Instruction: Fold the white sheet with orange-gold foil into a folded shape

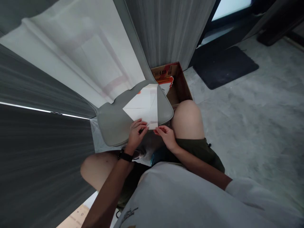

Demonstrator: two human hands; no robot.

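Note:
A folded sheet of white paper (143, 104) with a pointed left end and a small orange patch lies on the grey chair seat (114, 123). Its near edge reaches the front of the seat. My left hand (137, 132), with a dark watch on the wrist, pinches that near edge toward its left side. At the near right corner, the fingertips of my right hand (166, 134) are closed on the same paper. Both hands are close together, and the underside of the paper is hidden.
A large white sheet (80, 47) drapes over the chair's backrest. Right of the chair, an open cardboard box (184, 84) holds orange-and-white papers (167, 83). A dark mat (225, 68) lies on the grey floor farther right. Grey panels (42, 152) stand close on the left.

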